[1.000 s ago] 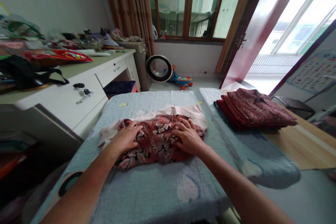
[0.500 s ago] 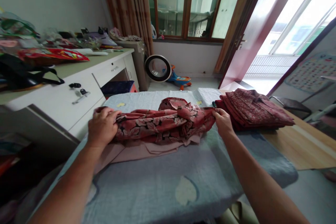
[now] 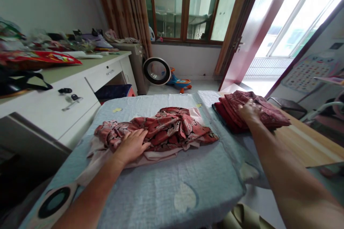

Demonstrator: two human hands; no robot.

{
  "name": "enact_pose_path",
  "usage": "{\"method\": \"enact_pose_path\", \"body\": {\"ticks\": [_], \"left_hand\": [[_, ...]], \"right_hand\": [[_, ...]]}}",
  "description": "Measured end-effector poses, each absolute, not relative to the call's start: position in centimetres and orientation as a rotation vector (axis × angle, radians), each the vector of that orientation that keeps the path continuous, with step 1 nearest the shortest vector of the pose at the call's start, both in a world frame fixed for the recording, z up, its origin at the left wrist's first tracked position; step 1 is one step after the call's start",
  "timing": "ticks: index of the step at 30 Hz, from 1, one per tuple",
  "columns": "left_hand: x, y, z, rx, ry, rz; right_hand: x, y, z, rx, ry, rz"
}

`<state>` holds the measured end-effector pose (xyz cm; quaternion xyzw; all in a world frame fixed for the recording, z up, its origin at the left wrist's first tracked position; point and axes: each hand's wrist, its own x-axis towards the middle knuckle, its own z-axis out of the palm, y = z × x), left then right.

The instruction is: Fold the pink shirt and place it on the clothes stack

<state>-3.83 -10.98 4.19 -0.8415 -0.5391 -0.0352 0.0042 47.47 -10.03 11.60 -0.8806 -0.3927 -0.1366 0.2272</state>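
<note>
A red floral garment (image 3: 172, 128) with a pale pink lining lies crumpled across the blue cloth cover (image 3: 150, 186) on the table. My left hand (image 3: 134, 145) rests on its left part, fingers spread flat and gripping nothing. Off to the right, my right hand (image 3: 251, 110) lies on top of a stack of folded dark red clothes (image 3: 231, 114). Its fingers are apart and touch the uppermost patterned piece.
A wooden board (image 3: 309, 146) lies under and right of the stack. At the left stands a white desk (image 3: 72, 114) loaded with bags and clutter. Behind the table are a washing machine with its round door (image 3: 157, 71) open and a blue and orange ride-on toy (image 3: 178, 80).
Both hands have let go of the garment, which has dropped onto the cover. My left hand has moved right and down onto it; my right hand has moved right to the folded stack.
</note>
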Motion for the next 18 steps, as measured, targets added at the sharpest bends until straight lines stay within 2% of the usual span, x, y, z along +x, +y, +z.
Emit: {"method": "enact_pose_path", "body": {"ticks": [4, 8, 11, 15, 16, 18], "left_hand": [[-3.2, -12.0, 3.4, -2.568, -1.732, -0.241], [-1.2, -12.9, 5.4, -2.475, -1.610, -0.830], [1.6, -13.3, 7.2, -2.760, -1.567, -1.321], [5.6, -13.3, 8.3, -3.150, -2.076, -2.186], [6.4, -13.3, 8.2, -3.150, -2.230, -2.308], [7.6, -13.3, 7.9, -3.169, -2.376, -2.272]], "right_hand": [[47.9, -9.5, 12.3, -2.435, -1.067, -0.313], [43.0, -10.4, 13.2, -1.976, -1.247, -0.361], [36.5, -12.6, 13.0, -1.478, -1.470, -0.260], [28.2, -16.9, 11.9, -1.090, -1.936, 0.267], [26.8, -17.9, 11.5, -1.002, -2.056, 0.428], [25.1, -19.5, 10.9, -0.905, -2.269, 0.696]]}}
